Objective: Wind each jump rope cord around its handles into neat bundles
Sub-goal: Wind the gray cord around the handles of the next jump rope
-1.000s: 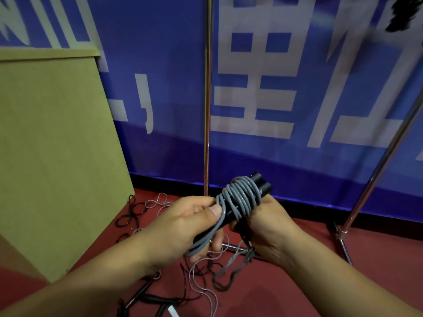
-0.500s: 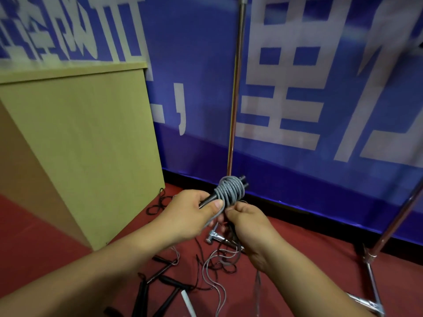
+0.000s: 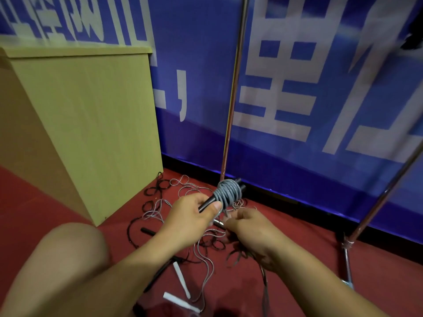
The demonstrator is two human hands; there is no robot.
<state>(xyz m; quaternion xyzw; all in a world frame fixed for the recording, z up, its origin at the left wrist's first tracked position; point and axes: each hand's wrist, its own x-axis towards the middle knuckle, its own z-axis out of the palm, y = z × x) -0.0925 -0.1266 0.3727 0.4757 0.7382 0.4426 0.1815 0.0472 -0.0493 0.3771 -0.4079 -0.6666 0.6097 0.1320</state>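
Now the left hand (image 3: pixel 192 216) grips the black handles (image 3: pixel 207 202) below the gray cord (image 3: pixel 227 193) bundle, while the right hand (image 3: pixel 249 229) pinches the loose end, probably ready to tuck it in.

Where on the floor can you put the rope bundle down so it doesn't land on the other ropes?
Bare red floor lies right of the right hand, between the banner's black base and the metal stand leg. Another bare strip runs left of the wooden cabinet. Below the bundle, loose ropes crowd the floor.
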